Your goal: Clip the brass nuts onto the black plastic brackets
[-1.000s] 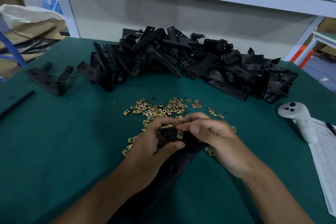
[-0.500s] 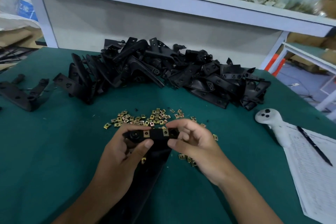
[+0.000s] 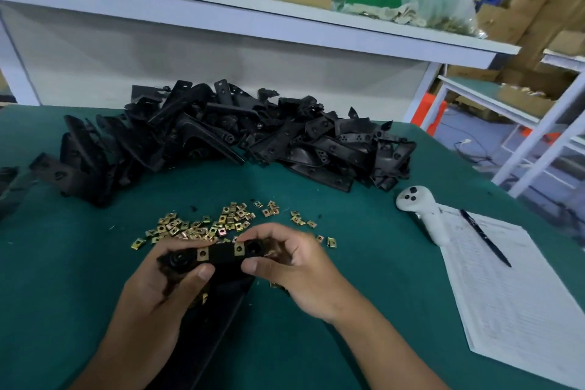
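Two square brass clip nuts (image 3: 202,253) already sit on the long black plastic bracket (image 3: 221,255), gripped endwise by left hand (image 3: 161,291) and right hand (image 3: 294,269) above the table (press each fully flush)

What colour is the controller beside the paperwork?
White, with dark buttons: the controller, clearest in the head view.
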